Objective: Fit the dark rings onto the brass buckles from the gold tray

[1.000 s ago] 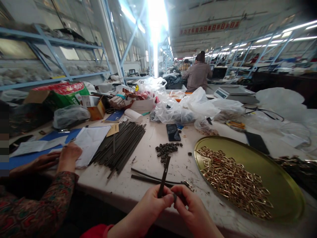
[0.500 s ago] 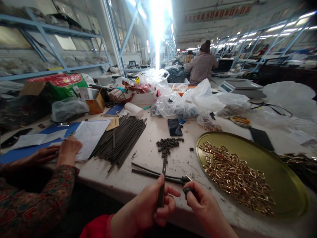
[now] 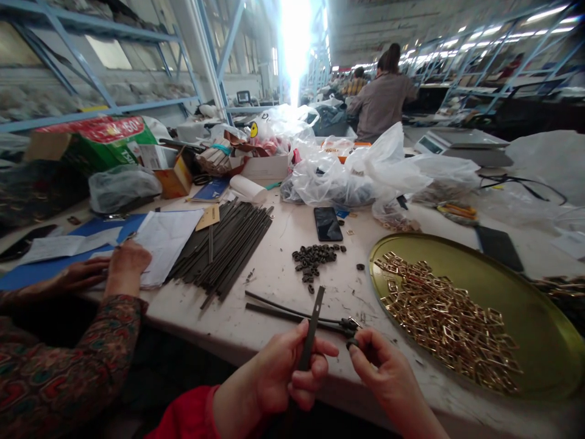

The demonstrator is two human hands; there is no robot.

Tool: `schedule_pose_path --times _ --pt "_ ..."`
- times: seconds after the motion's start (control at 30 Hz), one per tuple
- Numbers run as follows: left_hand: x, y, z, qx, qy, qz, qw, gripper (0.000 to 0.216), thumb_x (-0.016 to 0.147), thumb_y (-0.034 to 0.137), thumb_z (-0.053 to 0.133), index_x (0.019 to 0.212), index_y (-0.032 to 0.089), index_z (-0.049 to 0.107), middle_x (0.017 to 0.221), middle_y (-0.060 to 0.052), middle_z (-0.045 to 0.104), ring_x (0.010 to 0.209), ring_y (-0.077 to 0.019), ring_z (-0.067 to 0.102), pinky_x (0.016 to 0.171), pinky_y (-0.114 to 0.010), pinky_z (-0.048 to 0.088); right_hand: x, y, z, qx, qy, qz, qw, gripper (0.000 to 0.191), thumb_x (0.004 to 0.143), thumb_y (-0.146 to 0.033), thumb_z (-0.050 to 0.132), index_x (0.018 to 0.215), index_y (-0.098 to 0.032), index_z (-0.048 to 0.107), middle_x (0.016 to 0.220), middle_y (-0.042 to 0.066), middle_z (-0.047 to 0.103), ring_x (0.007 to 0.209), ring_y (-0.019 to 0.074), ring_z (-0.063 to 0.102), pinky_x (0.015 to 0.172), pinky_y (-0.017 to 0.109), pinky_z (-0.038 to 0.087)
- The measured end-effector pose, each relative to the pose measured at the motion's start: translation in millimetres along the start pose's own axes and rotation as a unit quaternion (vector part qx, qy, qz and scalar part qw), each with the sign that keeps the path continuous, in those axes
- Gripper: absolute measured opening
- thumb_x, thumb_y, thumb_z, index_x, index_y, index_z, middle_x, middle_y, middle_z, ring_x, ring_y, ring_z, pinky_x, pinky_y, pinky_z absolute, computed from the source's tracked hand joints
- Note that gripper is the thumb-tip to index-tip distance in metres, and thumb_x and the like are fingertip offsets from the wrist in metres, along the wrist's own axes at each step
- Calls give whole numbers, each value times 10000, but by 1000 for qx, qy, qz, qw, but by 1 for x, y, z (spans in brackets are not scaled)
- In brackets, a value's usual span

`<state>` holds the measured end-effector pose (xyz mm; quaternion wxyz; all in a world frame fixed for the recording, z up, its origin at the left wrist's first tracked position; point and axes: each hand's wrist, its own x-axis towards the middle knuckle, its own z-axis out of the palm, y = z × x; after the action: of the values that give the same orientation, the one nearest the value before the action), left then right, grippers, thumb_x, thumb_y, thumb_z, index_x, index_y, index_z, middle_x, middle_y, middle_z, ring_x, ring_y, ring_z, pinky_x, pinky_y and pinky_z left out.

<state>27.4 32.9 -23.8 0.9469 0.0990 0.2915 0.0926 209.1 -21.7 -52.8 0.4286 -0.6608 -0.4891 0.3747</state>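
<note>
My left hand (image 3: 286,366) is closed around a dark strap (image 3: 313,323) with a slot near its upper end, which tilts up over the table edge. Pinched between the thumb and fingers of my right hand (image 3: 393,372) is a small dark loop (image 3: 351,344). Just beyond both hands lie two long dark straps (image 3: 287,313), with a metal buckle (image 3: 353,323) at their right end. A pile of small dark loops (image 3: 315,259) sits farther back. To the right, a gold oval tray (image 3: 539,341) carries many gold metal buckles (image 3: 450,329).
A bundle of dark straps (image 3: 228,250) lies left of the loops. A phone (image 3: 327,224) and plastic bags (image 3: 347,174) are behind. At left, a co-worker's hand (image 3: 130,259) writes on white papers (image 3: 167,238). A scale (image 3: 461,146) stands at the back right.
The view has shifted slightly, so the table items appear a little higher and farther right. The strap in my left hand leans more to the right. Both hands keep their holds.
</note>
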Motion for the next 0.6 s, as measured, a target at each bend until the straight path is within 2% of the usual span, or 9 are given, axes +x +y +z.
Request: schedule_pose_path --times 0.13,0.23,0.3,0.37,0.47,0.6 --pt "3 -1 0 11 14 -1 1000 508 892 515 250 878 137 589 530 40 438 350 -37 193 357 -164 106 2 -6 -1 93 -31 34 995 266 645 -418 611 581 -212 456 537 -50 403 495 116 391 470 232 350" --pt "3 -3 5 111 61 56 990 422 887 487 297 946 152 546 539 56 441 344 -34 178 353 -163 128 5 -8 -6 162 -48 57 984 333 598 -487 664 585 -205 486 574 -34 461 532 128 440 508 243 391" --pt "0 -3 12 258 133 130 948 333 881 425 357 1014 159 506 522 66 453 338 -40 212 355 -169 153 6 -8 -10 186 -51 77 978 348 595 -510 677 614 -200 519 579 -26 495 558 140 474 555 256 419" --pt "-7 -2 21 410 178 172 878 291 878 363 381 1061 162 482 485 74 447 357 -57 283 375 -171 198 5 -7 -14 205 -47 97 973 340 631 -514 664 675 -195 556 602 -15 530 597 151 505 608 267 435" --pt "-20 -2 35 553 177 153 799 288 879 362 361 1009 166 526 467 71 418 416 -81 364 430 -180 270 1 -5 -17 262 -26 113 958 310 677 -490 649 724 -192 578 672 -2 566 658 154 528 661 272 443" --pt "-30 -9 44 625 196 135 743 289 874 383 344 819 183 546 511 52 423 479 -102 413 463 -193 291 -5 -6 -16 321 0 103 941 283 681 -446 672 680 -187 560 667 -12 561 649 132 514 665 256 439"
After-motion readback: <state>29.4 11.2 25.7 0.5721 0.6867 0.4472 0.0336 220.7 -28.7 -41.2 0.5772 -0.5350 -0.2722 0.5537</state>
